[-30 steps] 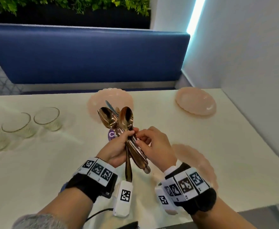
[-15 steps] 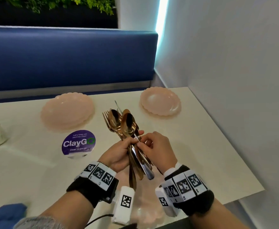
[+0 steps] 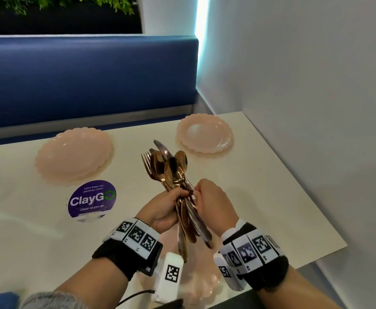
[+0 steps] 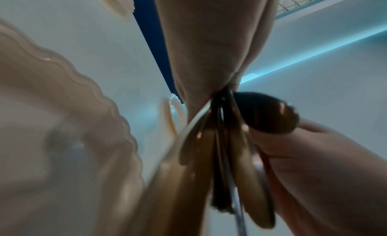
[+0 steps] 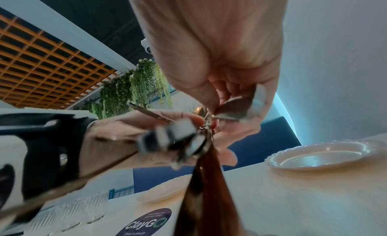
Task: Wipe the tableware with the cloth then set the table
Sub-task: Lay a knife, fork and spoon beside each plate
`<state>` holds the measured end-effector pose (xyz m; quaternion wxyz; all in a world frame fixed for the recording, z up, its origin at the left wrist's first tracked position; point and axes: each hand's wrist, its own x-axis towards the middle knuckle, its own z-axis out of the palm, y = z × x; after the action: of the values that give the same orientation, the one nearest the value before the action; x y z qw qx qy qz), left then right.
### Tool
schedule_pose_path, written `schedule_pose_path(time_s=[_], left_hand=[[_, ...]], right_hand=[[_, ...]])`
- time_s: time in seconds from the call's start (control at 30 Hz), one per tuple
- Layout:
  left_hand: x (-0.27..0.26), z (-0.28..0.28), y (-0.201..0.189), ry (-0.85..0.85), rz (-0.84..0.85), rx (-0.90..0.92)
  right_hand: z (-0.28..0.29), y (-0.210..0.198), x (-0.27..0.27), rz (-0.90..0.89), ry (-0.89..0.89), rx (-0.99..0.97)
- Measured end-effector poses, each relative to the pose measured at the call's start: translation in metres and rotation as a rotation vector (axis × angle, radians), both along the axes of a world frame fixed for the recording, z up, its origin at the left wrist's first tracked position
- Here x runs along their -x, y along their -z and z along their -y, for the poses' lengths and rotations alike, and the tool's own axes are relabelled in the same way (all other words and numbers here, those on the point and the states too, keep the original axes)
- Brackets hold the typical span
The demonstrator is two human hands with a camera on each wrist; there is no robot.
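Cutlery [image 3: 173, 175] stands bunched at centre frame above the table [image 3: 260, 197], the left hand [image 3: 162, 208] fisted round the handles while the right hand [image 3: 213, 204] pinches one piece, probably to pull it free for the plate [image 3: 204, 132] at upper right.
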<state>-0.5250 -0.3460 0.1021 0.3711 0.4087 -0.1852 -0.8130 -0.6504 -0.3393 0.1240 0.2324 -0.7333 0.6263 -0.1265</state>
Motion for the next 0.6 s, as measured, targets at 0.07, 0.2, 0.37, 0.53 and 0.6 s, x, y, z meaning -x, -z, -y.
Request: schedule_pose_path(time_s=[0.07,0.2,0.37,0.53,0.6], left_hand=[[0.001,0.001,-0.003,0.011,-0.007,0.0],[0.001,0.003,-0.001,-0.005,-0.034,-0.018],[-0.004,0.007,0.011,-0.12,-0.015,-0.104],[-0.011,0.011,0.013,-0.18,-0.033,-0.126],[-0.012,0.012,0.012,-0.193,-0.041,-0.125]], right_hand=[[-0.002,0.0,0.002,0.112,0.042,-0.009],[-0.001,0.0,0.018,0.343,0.188,0.082],[-0.004,0.017,0.061,0.433,0.314,0.122],[-0.024,0.069,0.099,0.274,0.411,0.012],[-0.033,0.089,0.109,0.212,0.44,-0.046]])
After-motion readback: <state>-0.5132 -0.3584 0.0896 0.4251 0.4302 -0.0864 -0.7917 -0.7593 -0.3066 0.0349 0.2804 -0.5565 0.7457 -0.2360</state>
